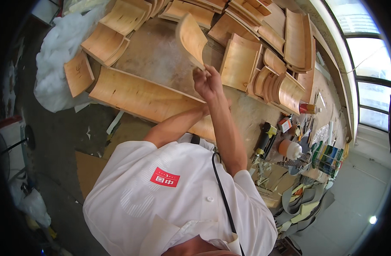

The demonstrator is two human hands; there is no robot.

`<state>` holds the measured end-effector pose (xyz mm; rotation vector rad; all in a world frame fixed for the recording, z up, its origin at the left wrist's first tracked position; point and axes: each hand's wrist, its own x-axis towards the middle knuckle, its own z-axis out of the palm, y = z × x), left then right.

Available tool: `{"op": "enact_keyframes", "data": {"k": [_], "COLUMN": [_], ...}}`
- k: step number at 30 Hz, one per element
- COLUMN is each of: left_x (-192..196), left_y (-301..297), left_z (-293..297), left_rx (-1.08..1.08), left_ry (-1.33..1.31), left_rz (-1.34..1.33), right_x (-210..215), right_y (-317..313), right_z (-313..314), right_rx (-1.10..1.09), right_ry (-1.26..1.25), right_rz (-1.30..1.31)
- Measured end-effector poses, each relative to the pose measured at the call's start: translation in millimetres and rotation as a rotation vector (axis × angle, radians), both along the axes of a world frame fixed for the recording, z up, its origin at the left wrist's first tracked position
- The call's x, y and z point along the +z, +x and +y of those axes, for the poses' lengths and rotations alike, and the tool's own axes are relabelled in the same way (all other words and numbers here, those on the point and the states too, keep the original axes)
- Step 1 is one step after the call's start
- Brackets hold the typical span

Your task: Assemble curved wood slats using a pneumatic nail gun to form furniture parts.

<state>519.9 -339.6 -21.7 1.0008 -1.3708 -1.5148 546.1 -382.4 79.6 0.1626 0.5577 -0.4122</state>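
View from the head camera, looking down over a white shirt (170,200) onto a workbench (161,55). The right hand (207,83) is reaching forward and is pinching the lower corner of a curved plywood piece (191,39), its fingers (199,73) closing on that corner while the piece is standing up and away from the hand, tilted, above the bench surface. The left hand (206,110) is lying just below and behind the right forearm, mostly hidden by it; whether it is clenched or released cannot be told, and it appears to be resting at the edge of a long bent plywood panel (144,96) that is stretching away to the left of both hands. Beyond the held piece, stacks of similar curved plywood shells (242,64) are lying across the bench, with more nested shells (280,85) to the right of the right hand. Further right and nearer the body, a yellow-and-black power tool (265,138) and an orange-capped glue bottle (290,149) are resting among clutter. A black cable (223,192) is running down across the shirt. To the far left of the hands, white plastic sheeting (59,55) is lying bunched.
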Motion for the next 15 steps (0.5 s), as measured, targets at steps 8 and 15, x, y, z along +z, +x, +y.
{"op": "enact_keyframes", "data": {"k": [8,15], "left_x": [33.7,28.7], "left_y": [18.0,16.5], "left_z": [-5.2,-22.7], "left_rx": [-0.064,-0.249], "left_ry": [0.0,0.053], "left_rz": [-0.365,-0.568], "right_x": [44.6,14.0], "right_y": [-159.9,-314.3], "right_z": [45.5,121.0], "right_rx": [-0.26,-0.562], "right_ry": [-0.526,-0.686], "right_rz": [0.489,0.904]}}
